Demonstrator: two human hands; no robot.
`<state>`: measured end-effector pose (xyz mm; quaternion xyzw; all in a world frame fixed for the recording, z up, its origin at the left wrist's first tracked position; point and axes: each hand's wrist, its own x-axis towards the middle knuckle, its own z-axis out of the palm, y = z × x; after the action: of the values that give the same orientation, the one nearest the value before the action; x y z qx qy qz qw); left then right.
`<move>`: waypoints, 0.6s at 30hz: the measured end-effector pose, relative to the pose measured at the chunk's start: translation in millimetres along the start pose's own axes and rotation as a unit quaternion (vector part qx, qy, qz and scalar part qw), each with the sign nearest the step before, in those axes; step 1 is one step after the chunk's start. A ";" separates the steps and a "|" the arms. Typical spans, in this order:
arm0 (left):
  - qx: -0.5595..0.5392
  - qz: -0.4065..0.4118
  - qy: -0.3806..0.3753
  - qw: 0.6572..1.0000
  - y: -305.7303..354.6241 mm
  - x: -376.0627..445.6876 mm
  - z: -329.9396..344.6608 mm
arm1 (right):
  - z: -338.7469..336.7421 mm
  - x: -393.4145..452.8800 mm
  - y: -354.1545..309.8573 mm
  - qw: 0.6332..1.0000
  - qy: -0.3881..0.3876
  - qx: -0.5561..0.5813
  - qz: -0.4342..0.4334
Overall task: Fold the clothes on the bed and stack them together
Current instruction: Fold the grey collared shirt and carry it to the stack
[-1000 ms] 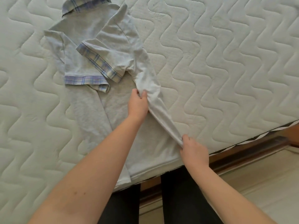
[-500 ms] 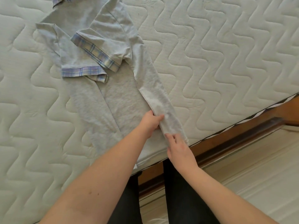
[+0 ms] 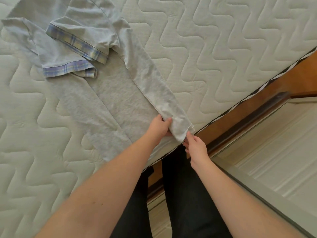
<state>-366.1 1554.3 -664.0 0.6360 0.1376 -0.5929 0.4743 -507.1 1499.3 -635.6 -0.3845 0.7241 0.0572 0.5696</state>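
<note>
Pinching the grey shirt [image 3: 109, 93] hem, both hands [image 3: 158, 127] [image 3: 197, 148] hide their fingertips; its collar is cropped.

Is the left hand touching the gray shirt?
Touching. The head view shows the left hand with its thumb and fingers pinching the folded side edge of the gray shirt near the hem.
</note>
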 end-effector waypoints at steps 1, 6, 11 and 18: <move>-0.001 0.004 0.014 1.000 0.7 -0.8 -1.0 | 1.4 0.7 -1.0 1.000 -0.009 0.009 0.018; -0.018 0.035 0.044 0.998 2.4 -11.6 -7.6 | 10.7 -0.7 -3.3 0.994 -0.056 0.075 0.058; 0.027 0.080 0.057 0.995 -0.1 -18.1 -7.9 | 14.8 -0.4 -11.4 0.997 0.019 0.067 0.028; 0.086 0.113 0.036 0.989 8.6 -20.6 -3.1 | 15.0 15.3 -35.3 0.999 0.042 0.020 0.019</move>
<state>-363.1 1560.2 -642.4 0.7069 0.0302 -0.5221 0.4762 -474.3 1474.9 -641.5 -0.3610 0.7554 0.0374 0.5455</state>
